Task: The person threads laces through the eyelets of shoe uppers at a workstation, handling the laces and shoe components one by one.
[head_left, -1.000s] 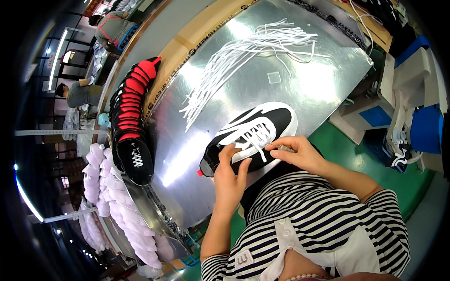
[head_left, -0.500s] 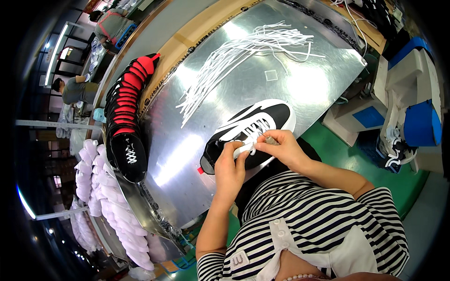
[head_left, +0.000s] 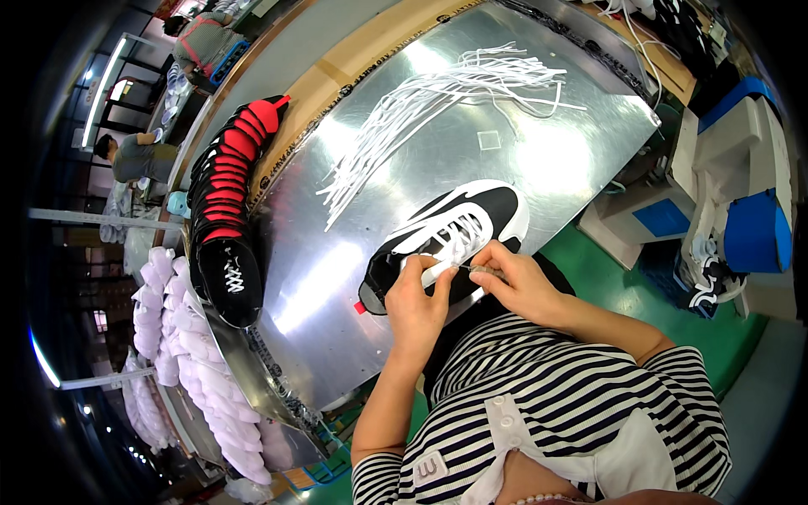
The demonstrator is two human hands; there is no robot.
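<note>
A black and white sneaker [head_left: 501, 207] lies on the metal tabletop [head_left: 396, 198], its toe toward the far right and a red tab at the heel. White lace [head_left: 461, 238] crosses its front. My left hand [head_left: 415, 299] pinches the white eyelet edge near the shoe's opening between thumb and fingers. Beside it, my right hand [head_left: 522, 284] is closed round a slim tool [head_left: 486, 271] with a greyish handle, whose thin tip points at that edge. The fingers hide the exact point of contact.
Beyond the sneaker lies a bundle of white laces [head_left: 438, 93]. A nested row of black and red shoe uppers [head_left: 231, 181] runs along the left edge. White, shoe-shaped pieces [head_left: 189, 345] hang lower left. Beige and blue bins [head_left: 732, 151] stand right; two people work far left.
My right hand has drawn slightly away from the left, and the tool's thin tip now shows between them. My left hand keeps its pinch, and the sneaker stays about where it was.
</note>
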